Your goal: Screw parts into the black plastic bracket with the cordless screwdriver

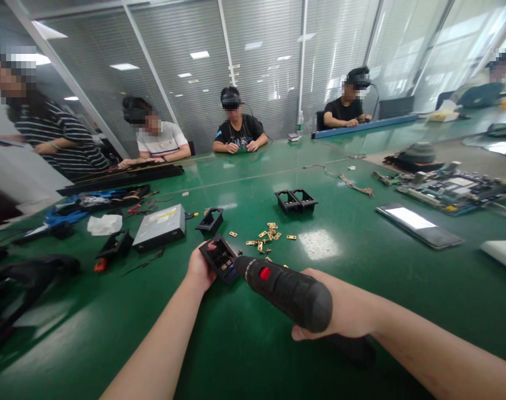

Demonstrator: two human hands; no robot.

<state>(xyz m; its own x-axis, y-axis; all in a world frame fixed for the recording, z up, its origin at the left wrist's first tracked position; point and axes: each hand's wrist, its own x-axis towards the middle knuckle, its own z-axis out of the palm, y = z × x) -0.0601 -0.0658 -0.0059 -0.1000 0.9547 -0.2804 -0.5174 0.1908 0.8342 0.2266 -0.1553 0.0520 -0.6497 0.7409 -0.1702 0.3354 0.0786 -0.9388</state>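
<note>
My left hand (200,268) is closed around the left side of a black plastic frame (214,253), tilted just above the green table. Small brass-coloured parts show inside the frame. My right hand (340,303) grips a black cordless drill (286,286) with a red switch on top. The drill's nose points left into the frame's right side; its tip is hard to make out there. Beyond the frame lie several loose brass plates (272,234) and small screws. Another black frame (211,221) rests behind my left hand, and a joined pair of black frames (295,201) sits farther back.
On the left are a disc drive (160,226), a crumpled tissue (105,224), another black frame (115,244) and tangled cables. To the right lie a phone (419,224) and a circuit board (459,189). Several people are around the table (244,175).
</note>
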